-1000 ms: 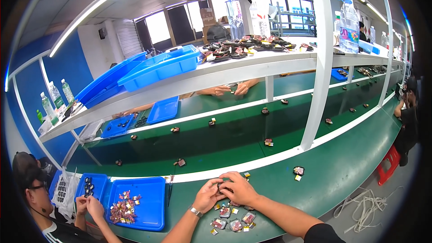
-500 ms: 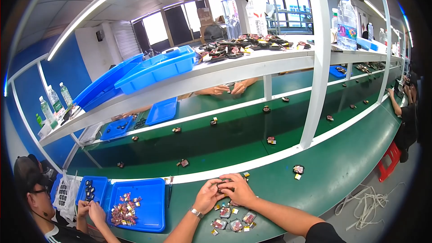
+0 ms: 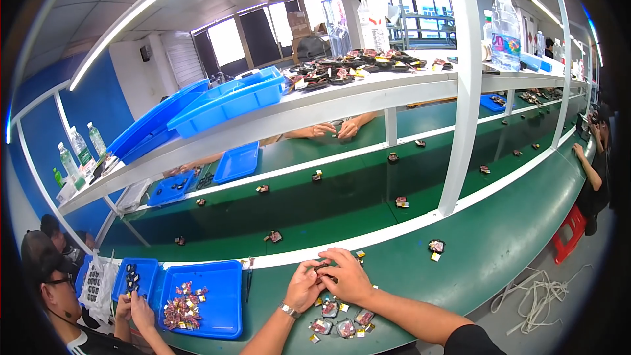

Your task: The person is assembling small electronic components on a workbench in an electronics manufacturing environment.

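My left hand [image 3: 303, 288] and my right hand [image 3: 348, 277] meet over the near green worktop. Between their closed fingers is a small dark electronic assembly [image 3: 320, 272], mostly covered by the fingers. Just below my hands lie several palm-sized assemblies [image 3: 345, 328] with clear or pale casings, reddish wiring and small white-and-yellow pieces. Part of another white-and-yellow piece [image 3: 359, 254] shows past my right hand. Further right, one dark-cased assembly [image 3: 436, 246] rests alone on the worktop.
Left of me, a blue tray [image 3: 234, 302] holds a heap of red-wired parts; a co-worker [image 3: 49, 289] handles something beside it. A conveyor belt [image 3: 355, 213] carries spaced assemblies behind a white rail. A white post [image 3: 460, 125] and overhead shelf [image 3: 315, 106] stand ahead.
Assemblies on the conveyor have shifted slightly to the right. My hands stay together on the dark assembly, with my right hand's fingers slightly repositioned. The co-worker at left has raised their hands a little.
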### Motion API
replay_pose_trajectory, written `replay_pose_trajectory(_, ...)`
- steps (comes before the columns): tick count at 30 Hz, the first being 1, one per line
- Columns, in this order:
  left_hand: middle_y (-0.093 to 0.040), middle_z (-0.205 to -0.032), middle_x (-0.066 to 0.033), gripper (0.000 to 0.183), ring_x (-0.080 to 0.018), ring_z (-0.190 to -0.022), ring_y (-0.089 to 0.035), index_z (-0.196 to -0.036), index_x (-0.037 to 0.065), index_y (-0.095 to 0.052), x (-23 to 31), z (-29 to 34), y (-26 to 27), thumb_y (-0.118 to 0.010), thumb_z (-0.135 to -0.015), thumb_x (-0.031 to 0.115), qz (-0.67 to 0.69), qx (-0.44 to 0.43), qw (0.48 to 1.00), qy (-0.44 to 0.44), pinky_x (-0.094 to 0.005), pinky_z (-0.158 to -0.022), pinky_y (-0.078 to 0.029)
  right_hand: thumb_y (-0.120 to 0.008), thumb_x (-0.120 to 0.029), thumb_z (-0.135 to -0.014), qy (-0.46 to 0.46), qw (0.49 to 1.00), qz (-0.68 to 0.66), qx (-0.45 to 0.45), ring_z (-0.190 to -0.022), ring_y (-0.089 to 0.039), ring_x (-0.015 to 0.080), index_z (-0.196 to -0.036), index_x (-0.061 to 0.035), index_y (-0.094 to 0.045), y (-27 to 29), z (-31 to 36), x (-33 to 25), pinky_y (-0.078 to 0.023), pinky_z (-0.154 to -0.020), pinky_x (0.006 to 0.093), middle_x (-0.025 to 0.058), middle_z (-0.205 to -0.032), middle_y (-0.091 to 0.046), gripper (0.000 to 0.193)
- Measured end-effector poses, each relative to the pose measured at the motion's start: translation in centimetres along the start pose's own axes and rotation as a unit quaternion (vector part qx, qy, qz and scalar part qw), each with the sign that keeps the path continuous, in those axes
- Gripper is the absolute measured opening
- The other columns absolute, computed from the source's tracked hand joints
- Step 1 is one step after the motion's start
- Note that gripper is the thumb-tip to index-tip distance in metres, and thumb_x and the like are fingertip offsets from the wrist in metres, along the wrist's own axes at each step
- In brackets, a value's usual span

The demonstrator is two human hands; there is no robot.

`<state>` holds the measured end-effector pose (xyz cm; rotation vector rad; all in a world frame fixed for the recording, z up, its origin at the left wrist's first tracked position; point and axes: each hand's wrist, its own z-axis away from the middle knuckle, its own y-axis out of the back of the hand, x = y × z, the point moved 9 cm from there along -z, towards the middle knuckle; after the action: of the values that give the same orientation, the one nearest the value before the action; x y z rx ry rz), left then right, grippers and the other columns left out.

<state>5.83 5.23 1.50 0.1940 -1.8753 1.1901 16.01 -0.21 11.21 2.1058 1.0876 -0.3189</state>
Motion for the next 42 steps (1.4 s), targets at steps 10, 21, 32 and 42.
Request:
replay_pose_trajectory(10,-0.048,-0.133,-0.0176,0.026,-0.0268,-0.116,-0.054,-0.12,0.006,-0.044,0.0,0.2,0.1,-0.051,-0.096,0.01,-0.017,0.024,0.999,-0.016,-0.0471,-0.102,-0.043,-0.067,-0.004,-0.073,-0.018,0.997,-0.074,-0.01,-0.117,-0.05,0.0303,-0.09,-0.0057,-0.07,-0.8,0.0,0.8,-0.042,-0.098,0.0399,0.0104,-0.123,-0.058,0.017)
replay_pose_trajectory(21,-0.056,-0.117,-0.0113,0.027,-0.0229,-0.109,-0.056,-0.12,0.006,-0.043,0.1,0.1,0.2,-0.051,-0.095,0.009,-0.024,0.059,0.998,0.015,-0.0457,-0.099,-0.045,-0.066,-0.003,-0.074,0.019,1.0,0.003,-0.004,-0.096,-0.057,0.0289,-0.087,-0.004,-0.065,-0.5,0.0,0.3,-0.05,-0.081,0.0367,0.0101,-0.103,-0.059,0.014)
replay_pose_trajectory(32,-0.057,-0.115,-0.0099,0.026,-0.0208,-0.107,-0.057,-0.121,0.005,-0.043,-0.4,0.1,1.1,-0.049,-0.096,0.007,-0.045,0.073,0.996,0.017,-0.0441,-0.097,-0.046,-0.065,-0.005,-0.074,0.035,0.997,0.07,-0.017,-0.093,-0.057,0.0287,-0.09,-0.0023,-0.062,-1.3,0.0,-0.1,-0.05,-0.079,0.0365,0.011,-0.099,-0.059,0.016)
replay_pose_trajectory(42,-0.059,-0.105,-0.0071,0.026,-0.0185,-0.099,-0.059,-0.121,0.005,-0.044,-0.3,0.2,1.1,-0.049,-0.095,0.006,-0.084,0.091,0.992,0.025,-0.0428,-0.092,-0.05,-0.062,-0.007,-0.075,0.074,0.99,0.117,-0.024,-0.089,-0.055,0.0265,-0.091,-0.0013,-0.058,-1.4,0.1,-0.8,-0.05,-0.075,0.035,0.0107,-0.094,-0.055,0.017)
